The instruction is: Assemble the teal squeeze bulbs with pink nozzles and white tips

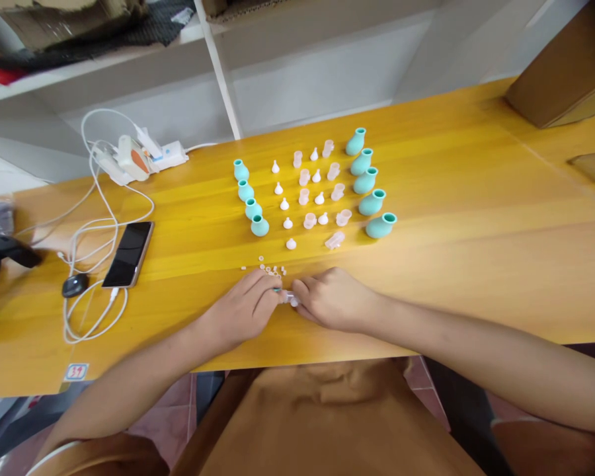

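Pinching a small clear plastic piece (291, 299) between the closed fingertips of left hand (245, 305) and right hand (334, 301), just on the near side of the tiny white rings (272, 269); probably light, stiff and slippery, so best nipped by its sides.

A glossy yellow wooden tabletop (476, 218) is lit evenly. Beyond the left hand (245, 304), a white shelf unit (218, 59) is set against a pale wall (317, 73). Reddish floor tiles (163, 410) are seen below.
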A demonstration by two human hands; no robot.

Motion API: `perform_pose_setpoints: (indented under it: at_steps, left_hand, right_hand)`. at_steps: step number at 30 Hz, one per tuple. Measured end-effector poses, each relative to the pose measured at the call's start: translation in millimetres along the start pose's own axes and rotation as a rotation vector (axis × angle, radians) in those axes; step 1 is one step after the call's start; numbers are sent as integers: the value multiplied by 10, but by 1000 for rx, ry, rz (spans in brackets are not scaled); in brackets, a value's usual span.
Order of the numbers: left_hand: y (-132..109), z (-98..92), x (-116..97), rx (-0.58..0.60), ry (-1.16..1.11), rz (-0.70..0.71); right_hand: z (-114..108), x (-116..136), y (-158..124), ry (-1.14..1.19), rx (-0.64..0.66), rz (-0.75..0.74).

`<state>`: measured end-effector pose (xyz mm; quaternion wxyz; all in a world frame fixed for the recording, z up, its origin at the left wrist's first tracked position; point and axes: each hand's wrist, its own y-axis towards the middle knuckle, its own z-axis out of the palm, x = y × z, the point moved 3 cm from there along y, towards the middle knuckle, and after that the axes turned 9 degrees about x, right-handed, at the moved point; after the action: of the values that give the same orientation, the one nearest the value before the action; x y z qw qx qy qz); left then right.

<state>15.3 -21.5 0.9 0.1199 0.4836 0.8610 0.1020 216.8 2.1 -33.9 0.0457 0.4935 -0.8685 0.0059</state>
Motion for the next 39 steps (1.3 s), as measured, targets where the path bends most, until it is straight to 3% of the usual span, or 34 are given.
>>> perform_pose_setpoints:
  at_steps: [7, 21, 39]
  left_hand:
    - [41, -53, 30, -54, -126, -40]
    - [50, -14, -11, 8, -5, 28]
    - [60, -77, -130, 45, 209, 79]
  right_hand:
    - [16, -16, 7, 46, -45, -6]
    - [21, 3, 23, 18, -20, -37]
    - [23, 54, 4, -106, -118, -73]
